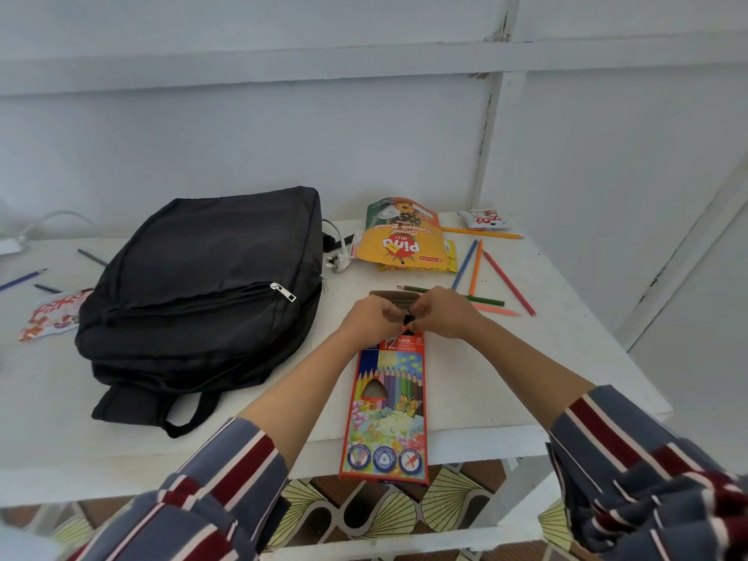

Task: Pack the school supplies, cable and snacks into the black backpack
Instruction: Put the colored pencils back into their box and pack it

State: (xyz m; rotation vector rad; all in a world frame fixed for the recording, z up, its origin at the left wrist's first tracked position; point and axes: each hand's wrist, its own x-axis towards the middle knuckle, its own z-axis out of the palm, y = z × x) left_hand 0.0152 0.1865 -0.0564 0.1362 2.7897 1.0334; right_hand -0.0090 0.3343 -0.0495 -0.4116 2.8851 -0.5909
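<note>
1. Head view: your left hand (374,319) and right hand (439,313) meet at the far end of the pencil box (388,402), almost touching each other.
2. The fingers of both hands curl round the box's open mouth and grip it. A dark tip and an orange tip show between them, but you cannot tell which fingers pinch those.
3. The box's brown flap (388,295) stands open just beyond your knuckles, at 12 o'clock.
4. From your hands the box runs toward 6 o'clock, lying flat on the white table (526,378), with its near end hanging over the table's edge.
5. The black backpack (202,293) lies flat at 9 o'clock of your hands, just beside your left forearm. Its front zip puller (283,292) sits at the right end of the zip, and its straps point toward 7 o'clock.
6. The yellow snack pack (398,240) lies at 12 o'clock, resting on smaller yellow packets (445,263).
7. The white plug (338,261) sits at 11 o'clock, between the backpack and the snack pack.
8. Loose coloured pencils (509,283) lie scattered at 1 to 2 o'clock, and a small sachet (481,218) lies beyond them near the wall.
9. At far 9 o'clock, past the backpack, lie a printed wrapper (52,313) and a blue pencil (22,279).
</note>
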